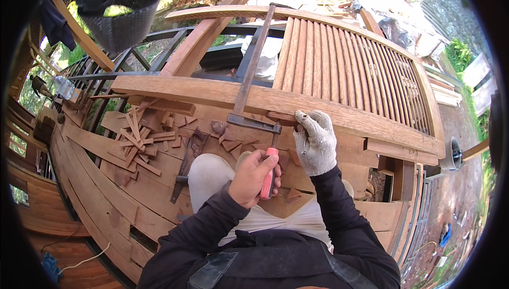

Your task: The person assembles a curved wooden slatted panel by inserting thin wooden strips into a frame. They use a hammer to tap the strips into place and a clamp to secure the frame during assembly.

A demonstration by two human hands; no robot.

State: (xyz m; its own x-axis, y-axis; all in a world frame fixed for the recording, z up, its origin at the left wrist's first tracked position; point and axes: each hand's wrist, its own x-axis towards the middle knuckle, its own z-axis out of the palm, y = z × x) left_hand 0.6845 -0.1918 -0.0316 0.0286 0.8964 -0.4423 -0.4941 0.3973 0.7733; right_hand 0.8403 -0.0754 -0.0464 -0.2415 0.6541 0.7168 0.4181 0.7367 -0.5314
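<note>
My bare left hand is wrapped round the red handle of a long steel bar clamp. The clamp's bar lies across a slatted wooden frame, from its far rail to its near rail. Its sliding jaw and screw are on my side of the near rail. My right hand, in a white knit glove, pinches the right end of a small dark wood block at the near rail's edge. Whether the screw's tip touches the block is hard to see.
Wood offcuts lie heaped on the planks at left, beside a handsaw. A thick beam crosses under the frame's left part. Slats fill its right part. A bucket stands at far right. A strap hangs at upper left.
</note>
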